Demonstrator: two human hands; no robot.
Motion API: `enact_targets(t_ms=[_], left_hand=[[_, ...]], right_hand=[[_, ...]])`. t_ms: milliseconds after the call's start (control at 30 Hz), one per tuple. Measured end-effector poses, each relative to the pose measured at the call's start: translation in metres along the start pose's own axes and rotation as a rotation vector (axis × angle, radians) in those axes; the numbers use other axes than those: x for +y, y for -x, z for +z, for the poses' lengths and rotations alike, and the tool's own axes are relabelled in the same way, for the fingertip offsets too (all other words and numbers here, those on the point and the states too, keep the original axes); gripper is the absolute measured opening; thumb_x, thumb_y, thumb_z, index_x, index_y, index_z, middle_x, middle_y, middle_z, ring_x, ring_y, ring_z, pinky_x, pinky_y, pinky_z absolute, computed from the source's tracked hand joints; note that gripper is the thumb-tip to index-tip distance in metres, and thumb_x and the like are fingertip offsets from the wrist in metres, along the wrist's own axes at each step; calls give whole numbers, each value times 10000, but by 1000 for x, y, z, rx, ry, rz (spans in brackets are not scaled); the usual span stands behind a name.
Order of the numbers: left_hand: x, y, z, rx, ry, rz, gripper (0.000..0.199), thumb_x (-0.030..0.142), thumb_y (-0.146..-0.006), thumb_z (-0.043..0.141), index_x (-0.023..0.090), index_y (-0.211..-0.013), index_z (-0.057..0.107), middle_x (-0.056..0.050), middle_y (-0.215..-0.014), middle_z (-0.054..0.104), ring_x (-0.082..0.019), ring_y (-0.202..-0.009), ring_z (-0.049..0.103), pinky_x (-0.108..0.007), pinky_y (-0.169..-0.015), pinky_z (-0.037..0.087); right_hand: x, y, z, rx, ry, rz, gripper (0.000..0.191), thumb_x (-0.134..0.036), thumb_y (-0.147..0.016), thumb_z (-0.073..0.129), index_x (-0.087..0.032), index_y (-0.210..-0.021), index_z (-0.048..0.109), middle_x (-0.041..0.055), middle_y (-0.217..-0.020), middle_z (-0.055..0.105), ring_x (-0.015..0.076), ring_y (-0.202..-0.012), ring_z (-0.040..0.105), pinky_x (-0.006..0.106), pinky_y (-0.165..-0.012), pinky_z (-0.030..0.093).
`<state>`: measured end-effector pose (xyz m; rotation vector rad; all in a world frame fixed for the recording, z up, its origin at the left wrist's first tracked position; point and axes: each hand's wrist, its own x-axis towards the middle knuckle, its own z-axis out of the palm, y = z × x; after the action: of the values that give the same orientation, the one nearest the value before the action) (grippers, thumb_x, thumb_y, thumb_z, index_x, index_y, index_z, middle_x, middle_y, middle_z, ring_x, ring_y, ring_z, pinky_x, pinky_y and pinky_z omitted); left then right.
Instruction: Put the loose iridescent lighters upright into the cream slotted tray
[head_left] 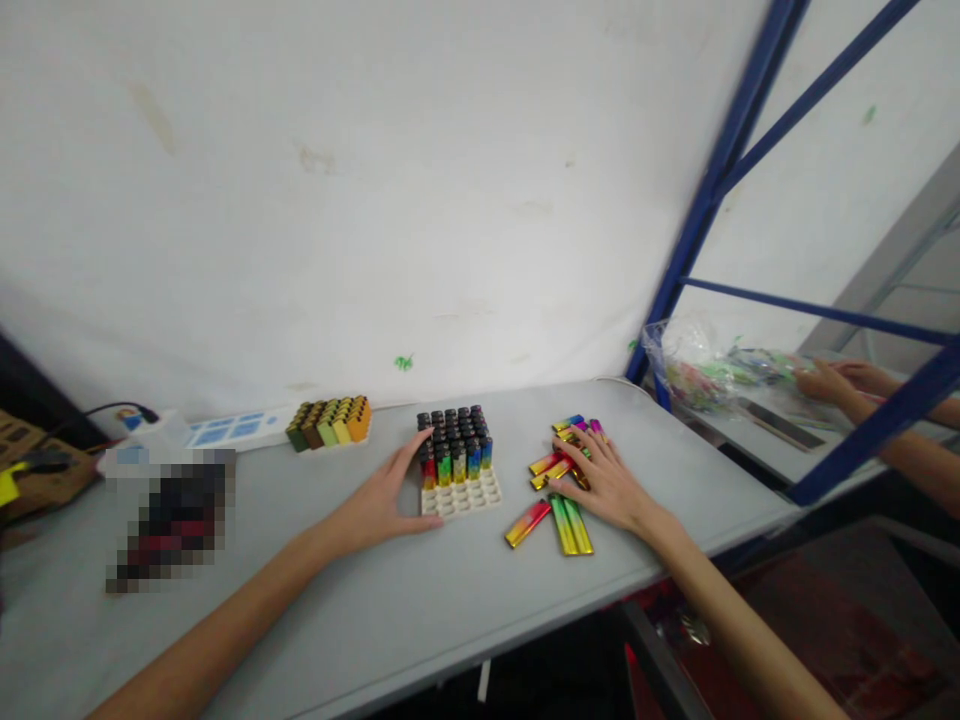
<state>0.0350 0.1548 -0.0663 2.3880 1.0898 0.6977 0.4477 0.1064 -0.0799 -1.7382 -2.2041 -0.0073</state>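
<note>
A white slotted tray (461, 498) stands on the grey table, with rows of upright lighters (459, 462) with black tops in its back part and bare slots at the front. My left hand (382, 505) is at the tray's left side, thumb and fingers spread around its corner. To the right lies a loose heap of shiny multicoloured lighter bodies or sleeves (551, 466); I cannot tell which. My right hand (600, 475) rests over this heap with its fingers spread. Nearer me lie a red-yellow piece (527, 523) and green-yellow pieces (571, 525).
Behind on the left stands another filled tray of lighters (330, 422) beside a white power strip (236, 428). A blurred-out object (176, 515) lies at left. At right is a blue metal frame (686, 230); beyond it, another person's hands (829, 385) near a clear plastic bag (690, 365).
</note>
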Motion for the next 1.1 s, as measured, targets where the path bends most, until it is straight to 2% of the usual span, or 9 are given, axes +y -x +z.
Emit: enact_targets(t_ms=[100, 200, 300, 400, 567, 700, 800, 933, 1100], left_hand=[[0, 0, 0, 2, 10, -5, 1243, 537, -812, 886, 298, -1713, 64, -173, -1757, 229, -402, -1600, 295, -606, -1303, 268], [3, 1, -1, -6, 19, -19, 1240, 533, -810, 888, 308, -1713, 69, -163, -1758, 231, -395, -1599, 300, -599, -1307, 263], [6, 0, -2, -8, 24, -25, 1233, 526, -808, 888, 296, -1713, 83, -162, -1755, 241, -392, -1592, 317, -585, -1309, 261], [5, 0, -1, -5, 24, -34, 1239, 530, -803, 891, 290, -1712, 84, -162, -1756, 237, -391, -1595, 311, -576, -1310, 261], [-2, 1, 2, -3, 18, -10, 1238, 518, -818, 884, 311, -1711, 51, -154, -1765, 210, -383, -1610, 277, -585, -1313, 249], [-4, 1, 3, 1, 11, -15, 1234, 516, -823, 880, 323, -1709, 42, -148, -1764, 218, -377, -1604, 293, -583, -1311, 260], [-4, 0, 3, -2, 13, -9, 1243, 513, -811, 889, 326, -1709, 50, -153, -1758, 232, -388, -1595, 310, -590, -1306, 272], [-6, 0, 4, 18, 24, 9, 1239, 506, -810, 892, 328, -1712, 62, -154, -1750, 255, -395, -1590, 321, -601, -1299, 285], [-3, 0, 2, 1, 15, 1, 1251, 539, -800, 892, 356, -1712, 56, -130, -1750, 267, -386, -1589, 328, -586, -1300, 299]], right_hand=[[1, -16, 1, -33, -38, -34, 741, -755, -1010, 453, -338, -1623, 456, 130, -1698, 384, 381, -1621, 251, 655, -1302, 190], [12, -33, -3, 1, -76, -19, 647, -658, -1079, 353, -308, -1609, 470, 141, -1658, 427, 330, -1585, 345, 573, -1290, 291], [29, -54, -11, 83, 11, 199, 607, -533, -1102, 352, -197, -1590, 482, 233, -1551, 511, 360, -1458, 511, 556, -1202, 409], [44, -73, -15, 7, 118, 430, 580, -448, -1075, 454, -112, -1543, 517, 282, -1395, 621, 382, -1304, 634, 514, -1081, 500], [56, -97, -15, -81, 136, 463, 341, -274, -1002, 564, -70, -1202, 751, 268, -1197, 744, 351, -1161, 719, 409, -979, 540], [56, -107, -27, -84, 122, 424, 215, -179, -952, 608, -91, -995, 799, 234, -1031, 797, 327, -1057, 758, 368, -924, 557], [44, -111, -41, -27, 82, 352, 190, -183, -956, 633, -108, -1048, 780, 213, -1078, 800, 302, -1057, 757, 363, -925, 571], [8, -113, -56, 69, -73, 161, 229, -251, -978, 669, -179, -1193, 706, 117, -1145, 794, 209, -950, 765, 335, -876, 611], [-50, -103, -64, 280, -445, -145, 199, -295, -965, 698, -205, -1140, 667, 81, -1018, 773, 212, -895, 746, 362, -784, 647]])
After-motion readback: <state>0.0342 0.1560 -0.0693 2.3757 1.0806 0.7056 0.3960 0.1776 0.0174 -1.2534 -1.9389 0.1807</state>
